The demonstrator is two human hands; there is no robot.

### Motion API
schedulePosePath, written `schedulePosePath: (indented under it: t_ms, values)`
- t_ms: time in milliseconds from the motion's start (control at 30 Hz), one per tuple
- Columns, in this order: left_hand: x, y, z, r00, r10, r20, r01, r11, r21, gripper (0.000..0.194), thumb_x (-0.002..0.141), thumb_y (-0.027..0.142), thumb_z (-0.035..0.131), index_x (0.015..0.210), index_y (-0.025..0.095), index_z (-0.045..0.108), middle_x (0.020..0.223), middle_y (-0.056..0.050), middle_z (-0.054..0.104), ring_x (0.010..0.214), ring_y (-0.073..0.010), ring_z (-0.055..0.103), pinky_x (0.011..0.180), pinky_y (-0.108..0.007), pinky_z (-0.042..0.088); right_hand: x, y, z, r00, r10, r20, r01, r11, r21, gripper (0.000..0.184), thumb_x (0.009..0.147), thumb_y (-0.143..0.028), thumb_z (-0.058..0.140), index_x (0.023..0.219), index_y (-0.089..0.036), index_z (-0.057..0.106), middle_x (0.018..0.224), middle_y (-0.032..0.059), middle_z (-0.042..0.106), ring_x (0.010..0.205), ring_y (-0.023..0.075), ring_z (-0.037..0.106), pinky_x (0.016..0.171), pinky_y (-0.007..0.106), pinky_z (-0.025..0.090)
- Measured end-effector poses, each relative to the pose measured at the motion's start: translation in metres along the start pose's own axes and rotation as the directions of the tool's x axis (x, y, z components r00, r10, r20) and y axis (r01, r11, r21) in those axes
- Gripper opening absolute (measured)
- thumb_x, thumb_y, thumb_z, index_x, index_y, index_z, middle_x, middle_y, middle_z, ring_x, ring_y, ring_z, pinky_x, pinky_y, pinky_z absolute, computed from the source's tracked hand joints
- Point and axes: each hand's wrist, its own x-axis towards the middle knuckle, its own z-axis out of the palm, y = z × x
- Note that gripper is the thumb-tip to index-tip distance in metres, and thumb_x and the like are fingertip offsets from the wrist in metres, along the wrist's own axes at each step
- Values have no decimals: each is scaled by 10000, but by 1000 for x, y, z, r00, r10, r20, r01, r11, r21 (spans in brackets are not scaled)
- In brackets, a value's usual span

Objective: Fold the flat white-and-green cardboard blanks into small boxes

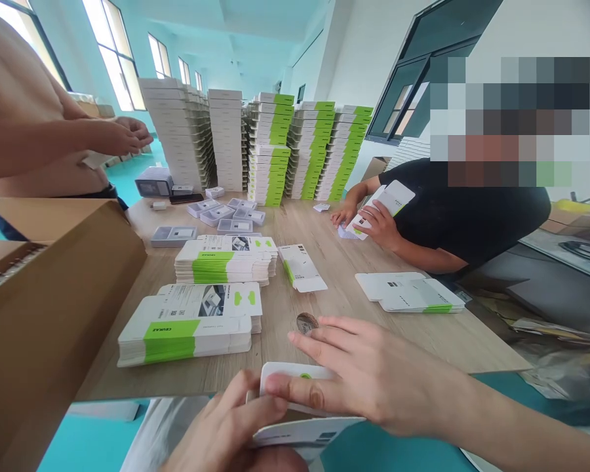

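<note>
Pinching a carton by the near edge of the worktop is the left hand; the right hand touches it, fingers spread.

Near left stands a carton. A black phone lies far left on the tabletop, windows beyond it. A black-shirted person is at right.

The right hand has long, slim fingers and a bare forearm that narrows toward the wrist. The left hand is bare too, its knuckles rounded. Pale cloth shows beside it, but whether it is worn is unclear.
</note>
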Motion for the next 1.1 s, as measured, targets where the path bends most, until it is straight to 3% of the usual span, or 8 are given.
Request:
schedulePosePath:
  t_ms: [100,167,267,400,533,633,867,1100]
  values:
    - [9,-2,-5,996,83,28,-82,996,-37,665,936,392,792,1514,332,469,1192,-109,740,882,-194,801,689,-238,662,-2,8,-14,986,42,162,-109,897,429,729,947,-28,523,1625,-282,438,1163,78,820,989,232,784,985,436,571]
    - [12,0,-7,989,144,35,-145,989,21,651,969,371,755,1540,326,444,1228,-118,741,892,-180,806,717,-237,667,-3,15,-27,966,47,256,-223,657,720,785,897,-32,539,1629,-293,432,1169,30,821,1011,194,784,966,343,568]
    - [17,4,-10,979,200,37,-204,971,126,526,1006,383,702,1482,293,499,1155,-94,765,862,-161,809,716,-225,668,3,20,-38,910,173,378,-415,398,818,753,929,-169,617,1644,-272,404,1279,53,796,1097,210,773,888,287,574]
    - [24,6,-11,977,208,49,-213,945,249,253,1011,389,691,1229,272,637,1077,-63,780,740,-151,795,617,-206,643,22,11,-30,866,238,439,-479,646,595,181,1017,-235,619,1070,-191,786,801,14,809,619,144,679,625,235,472]
    - [24,2,-1,970,196,-147,-172,971,164,464,1006,328,709,1429,310,519,1241,-104,762,931,-190,818,738,-254,678,27,3,-11,954,179,242,-254,910,327,320,1067,-214,509,785,-184,658,630,-16,656,504,119,478,533,259,309]
    - [24,-1,11,934,73,-349,-92,995,-39,793,969,291,760,1613,319,298,1382,-160,708,1184,-251,765,917,-369,683,22,2,-6,968,180,173,-216,951,222,331,1076,-194,454,782,-192,608,611,-27,596,486,119,368,507,280,228]
    - [20,-13,33,923,78,-377,-85,996,-1,512,1018,205,687,1505,221,530,1328,-148,705,1271,-206,700,1038,-306,613,27,8,-3,929,323,182,-358,909,216,360,1045,-246,547,689,-200,566,520,-66,474,484,113,286,500,288,173]
    - [23,-27,26,953,83,-290,-62,995,82,329,1052,287,632,1369,216,589,1216,-121,710,1159,-235,735,945,-351,657,42,19,14,990,73,-121,-72,997,9,525,1103,-203,370,640,-197,616,535,-18,589,473,144,409,584,333,351]
